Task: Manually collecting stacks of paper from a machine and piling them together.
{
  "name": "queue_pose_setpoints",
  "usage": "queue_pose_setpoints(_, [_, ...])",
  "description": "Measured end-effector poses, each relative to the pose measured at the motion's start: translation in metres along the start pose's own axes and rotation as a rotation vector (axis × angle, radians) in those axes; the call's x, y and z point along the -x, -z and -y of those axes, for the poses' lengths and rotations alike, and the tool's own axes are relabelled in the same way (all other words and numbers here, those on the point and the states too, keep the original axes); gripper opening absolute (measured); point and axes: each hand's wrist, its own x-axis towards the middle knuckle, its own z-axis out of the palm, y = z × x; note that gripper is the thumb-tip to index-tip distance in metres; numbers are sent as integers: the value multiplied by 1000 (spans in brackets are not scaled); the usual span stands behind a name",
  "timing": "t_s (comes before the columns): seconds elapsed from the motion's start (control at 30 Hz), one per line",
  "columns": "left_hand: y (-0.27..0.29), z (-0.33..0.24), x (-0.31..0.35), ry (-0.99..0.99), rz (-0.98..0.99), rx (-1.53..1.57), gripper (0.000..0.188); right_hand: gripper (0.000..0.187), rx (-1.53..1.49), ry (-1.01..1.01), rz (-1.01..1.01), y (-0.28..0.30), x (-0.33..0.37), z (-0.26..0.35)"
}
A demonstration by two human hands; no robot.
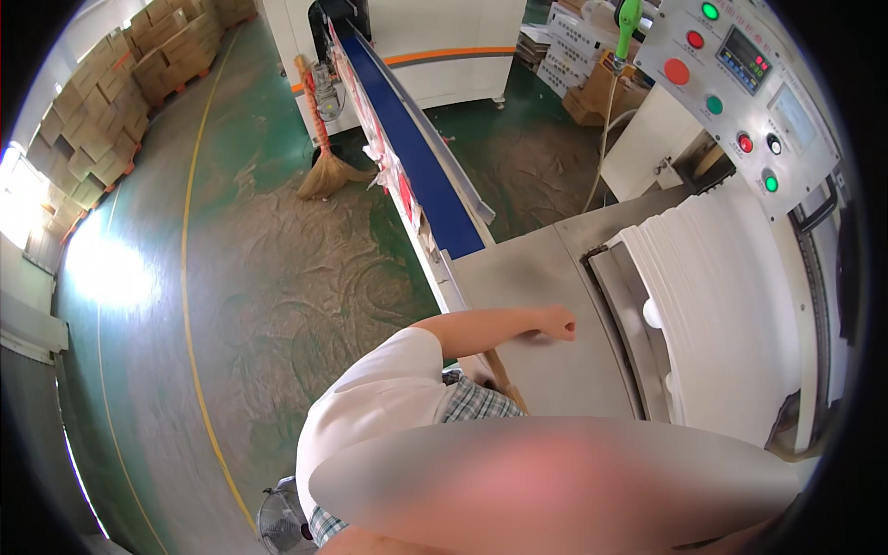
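Observation:
My left hand (pixel 558 324) is closed in a loose fist, held over or resting on the bare steel tabletop (pixel 555 268); I cannot tell which. Nothing shows between its fingers. The bare forearm comes across from a white short sleeve (pixel 398 370) on the left. To the right of the fist, past a dark slot, a pale rail (pixel 629 296) borders a machine bed. A broad mass of white layered sheets (pixel 721 287) fills that bed. My right hand is out of view, and a blurred patch covers the lower middle.
A blue conveyor belt (pixel 407 139) runs from the tabletop to a white machine (pixel 444 74). At the upper right hangs a control panel (pixel 731 92) with coloured buttons. A straw broom (pixel 326 171) leans left of the belt. Stacked cartons (pixel 92 120) line the far left; a fan (pixel 280 520) stands below.

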Motion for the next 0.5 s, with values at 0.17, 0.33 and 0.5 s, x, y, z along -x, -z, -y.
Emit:
queue_pose_setpoints(0.17, [-8,7,-7,3,5,51,33,31,-19,-3,7,5,0,-1])
queue_pose_setpoints(0.33, [-2,3,-5,-6,38,37,33,31,-77,2,50,5,-4,3])
queue_pose_setpoints(0.5, [0,-1,-4,24,27,41,32,32,-46,20,87,15,-2,7])
